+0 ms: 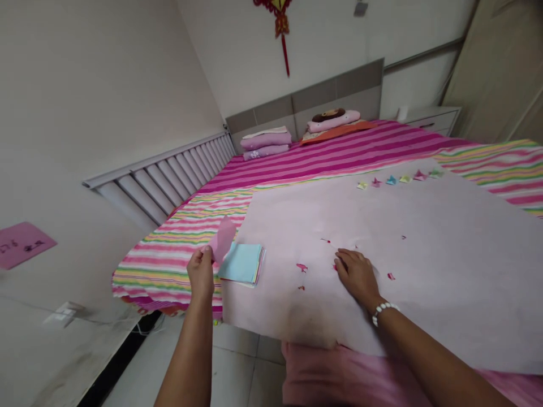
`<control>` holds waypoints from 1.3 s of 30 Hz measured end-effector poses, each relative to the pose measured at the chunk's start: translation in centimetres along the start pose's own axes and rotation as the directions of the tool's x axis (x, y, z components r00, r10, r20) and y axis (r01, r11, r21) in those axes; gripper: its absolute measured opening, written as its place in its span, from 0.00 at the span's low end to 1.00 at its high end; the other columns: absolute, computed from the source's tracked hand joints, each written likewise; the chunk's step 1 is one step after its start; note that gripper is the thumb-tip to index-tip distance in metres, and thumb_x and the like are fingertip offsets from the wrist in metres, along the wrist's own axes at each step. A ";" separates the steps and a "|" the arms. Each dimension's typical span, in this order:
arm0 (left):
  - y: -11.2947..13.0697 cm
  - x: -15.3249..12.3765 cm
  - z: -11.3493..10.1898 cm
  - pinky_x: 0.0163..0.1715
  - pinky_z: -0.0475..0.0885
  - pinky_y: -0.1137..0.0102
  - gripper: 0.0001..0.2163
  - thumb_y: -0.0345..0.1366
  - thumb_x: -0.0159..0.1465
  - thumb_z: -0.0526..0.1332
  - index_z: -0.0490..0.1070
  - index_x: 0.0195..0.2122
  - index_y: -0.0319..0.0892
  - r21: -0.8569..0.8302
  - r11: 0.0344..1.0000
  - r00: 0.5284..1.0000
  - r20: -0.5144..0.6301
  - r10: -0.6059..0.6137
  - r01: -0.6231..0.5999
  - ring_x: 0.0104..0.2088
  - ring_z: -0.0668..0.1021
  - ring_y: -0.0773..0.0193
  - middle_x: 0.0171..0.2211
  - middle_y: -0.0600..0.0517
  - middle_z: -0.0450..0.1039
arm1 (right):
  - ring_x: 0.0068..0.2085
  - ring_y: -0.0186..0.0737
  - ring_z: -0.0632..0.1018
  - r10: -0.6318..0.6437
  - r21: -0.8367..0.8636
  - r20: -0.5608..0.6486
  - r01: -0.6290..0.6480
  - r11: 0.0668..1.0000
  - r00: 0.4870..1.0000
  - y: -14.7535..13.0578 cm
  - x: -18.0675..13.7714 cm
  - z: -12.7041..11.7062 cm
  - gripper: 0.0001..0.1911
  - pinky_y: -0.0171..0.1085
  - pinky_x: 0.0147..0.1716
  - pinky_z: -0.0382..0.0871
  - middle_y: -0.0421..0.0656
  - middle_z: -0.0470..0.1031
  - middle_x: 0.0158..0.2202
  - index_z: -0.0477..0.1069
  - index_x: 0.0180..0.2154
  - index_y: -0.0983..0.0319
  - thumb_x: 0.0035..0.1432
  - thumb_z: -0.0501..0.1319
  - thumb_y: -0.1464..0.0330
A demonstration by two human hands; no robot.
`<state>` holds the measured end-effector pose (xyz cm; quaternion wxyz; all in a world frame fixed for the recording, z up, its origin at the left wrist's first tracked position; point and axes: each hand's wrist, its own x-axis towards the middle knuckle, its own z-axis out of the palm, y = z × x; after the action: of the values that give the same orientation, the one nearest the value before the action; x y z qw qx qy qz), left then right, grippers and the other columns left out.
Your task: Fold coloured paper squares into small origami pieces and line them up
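Observation:
My left hand (pixel 201 272) pinches a pink sheet of paper (pixel 223 238) by its lower edge, holding it up at the left. Beside it lies a stack of coloured paper (pixel 241 263), light blue on top. My right hand (pixel 356 272) rests on the large pale board (pixel 458 271), fingers stretched forward and palm down, with a white bead bracelet at the wrist. Small red printed marks (pixel 302 267) show on the board around that hand. Along the far edge stands a row of several small folded paper pieces (pixel 391 180) in yellow, pink, blue and green.
The board lies on a bed with a striped sheet (pixel 178 249). Folded bedding (pixel 266 141) and a pillow pile (pixel 335 121) sit by the headboard (pixel 314 93). A white radiator (pixel 165 175) runs along the left wall. A pink note (pixel 25 244) hangs on that wall.

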<state>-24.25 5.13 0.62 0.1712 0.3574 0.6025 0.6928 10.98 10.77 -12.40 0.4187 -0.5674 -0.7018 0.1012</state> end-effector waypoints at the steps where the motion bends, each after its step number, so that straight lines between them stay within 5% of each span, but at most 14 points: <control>1: 0.7 -0.2 0.3 0.27 0.68 0.75 0.09 0.41 0.54 0.63 0.68 0.25 0.40 -0.069 0.997 1.000 0.005 -0.021 0.021 0.23 0.71 0.71 0.20 0.59 0.68 | 0.48 0.53 0.71 0.013 0.031 -0.001 -0.013 0.999 1.000 0.0 0.1 0.0 0.14 0.51 0.47 0.61 0.52 0.77 0.46 0.76 0.39 0.63 0.57 0.53 0.67; 6: 2.7 -2.9 2.7 0.34 0.74 0.72 0.05 0.36 0.57 0.62 0.69 0.29 0.40 -0.321 0.919 0.971 0.143 -0.189 0.227 0.29 0.78 0.68 0.27 0.53 0.76 | 0.44 0.53 0.74 0.106 0.226 0.018 -0.108 0.968 0.994 -0.5 1.0 -0.7 0.12 0.51 0.46 0.63 0.51 0.79 0.39 0.77 0.34 0.62 0.54 0.57 0.64; 12: 3.1 -8.5 6.5 0.35 0.77 0.73 0.02 0.29 0.60 0.59 0.71 0.32 0.39 -0.426 0.758 0.863 0.351 -0.364 0.494 0.33 0.81 0.67 0.32 0.50 0.79 | 0.35 0.45 0.78 0.151 0.498 0.122 -0.192 0.846 0.981 -4.3 0.3 -4.0 0.24 0.41 0.33 0.70 0.50 0.80 0.37 0.76 0.38 0.63 0.60 0.50 0.52; 13: 3.1 -9.4 7.2 0.35 0.77 0.74 0.02 0.29 0.60 0.59 0.71 0.32 0.40 -0.441 0.718 0.836 0.390 -0.386 0.538 0.34 0.81 0.67 0.33 0.50 0.79 | 0.34 0.43 0.78 0.148 0.555 0.155 -0.210 0.805 0.977 -5.1 -0.2 -4.6 0.25 0.40 0.32 0.70 0.49 0.80 0.39 0.75 0.40 0.62 0.60 0.50 0.51; 16: 3.3 -12.2 9.1 0.37 0.77 0.73 0.03 0.29 0.61 0.60 0.72 0.34 0.41 -0.444 0.647 0.777 0.466 -0.424 0.620 0.37 0.81 0.66 0.35 0.50 0.80 | 0.38 0.45 0.78 0.166 0.827 0.326 -0.365 0.427 0.931 -7.2 -1.8 -6.6 0.22 0.40 0.35 0.70 0.49 0.79 0.41 0.75 0.43 0.61 0.53 0.62 0.52; 19: 3.3 -14.6 10.3 0.40 0.76 0.69 0.03 0.32 0.61 0.60 0.72 0.35 0.42 -0.383 0.656 0.725 0.572 -0.384 0.650 0.40 0.80 0.62 0.38 0.50 0.79 | 0.37 0.46 0.78 0.162 0.875 0.366 -0.398 0.277 0.917 -8.4 -3.0 -8.3 0.21 0.41 0.36 0.70 0.48 0.80 0.38 0.77 0.40 0.62 0.46 0.69 0.57; 22: 3.4 -15.9 10.5 0.42 0.75 0.65 0.06 0.37 0.59 0.62 0.73 0.35 0.42 -0.289 0.716 0.660 0.685 -0.308 0.635 0.42 0.80 0.59 0.39 0.49 0.79 | 0.35 0.45 0.78 0.224 0.894 0.351 -0.397 0.207 0.909 -8.4 -3.7 -10.0 0.18 0.43 0.38 0.70 0.45 0.81 0.34 0.77 0.36 0.61 0.42 0.72 0.61; 27: 3.9 -15.4 9.3 0.38 0.73 0.67 0.22 0.42 0.56 0.65 0.70 0.51 0.44 -0.206 0.861 0.668 0.720 -0.189 0.466 0.38 0.79 0.60 0.41 0.48 0.78 | 0.30 0.40 0.77 0.240 0.872 0.386 -0.437 0.220 0.891 -7.5 -4.3 -12.6 0.14 0.39 0.32 0.69 0.42 0.80 0.29 0.78 0.33 0.61 0.43 0.72 0.62; 33: 4.3 -15.2 7.9 0.34 0.72 0.68 0.14 0.41 0.53 0.66 0.78 0.40 0.42 0.021 0.971 0.540 0.829 -0.149 0.237 0.32 0.76 0.61 0.33 0.49 0.78 | 0.26 0.37 0.74 0.262 0.841 0.416 -0.478 0.253 0.871 -7.6 -4.9 -14.1 0.12 0.36 0.27 0.66 0.40 0.78 0.26 0.78 0.30 0.61 0.41 0.72 0.63; 36: 4.6 -15.6 7.9 0.32 0.71 0.68 0.13 0.38 0.51 0.67 0.79 0.38 0.41 0.059 0.982 0.540 0.828 -0.150 0.182 0.30 0.75 0.61 0.27 0.51 0.77 | 0.26 0.38 0.74 0.287 0.831 0.410 -0.484 0.274 0.866 -7.6 -4.9 -14.3 0.12 0.36 0.27 0.65 0.41 0.78 0.26 0.78 0.30 0.62 0.41 0.72 0.65; 39: 4.7 -15.8 7.7 0.36 0.73 0.67 0.13 0.38 0.54 0.64 0.79 0.41 0.42 0.027 0.980 0.519 0.845 -0.127 0.197 0.33 0.77 0.60 0.35 0.49 0.78 | 0.28 0.40 0.76 0.317 0.837 0.413 -0.493 0.237 0.854 -7.4 -4.8 -14.5 0.13 0.37 0.29 0.67 0.42 0.79 0.27 0.78 0.32 0.62 0.40 0.71 0.66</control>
<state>-7.05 -0.95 0.64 0.5167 0.5826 0.4503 0.4369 15.96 -0.80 -0.96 0.5647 -0.3830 -0.3784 0.6255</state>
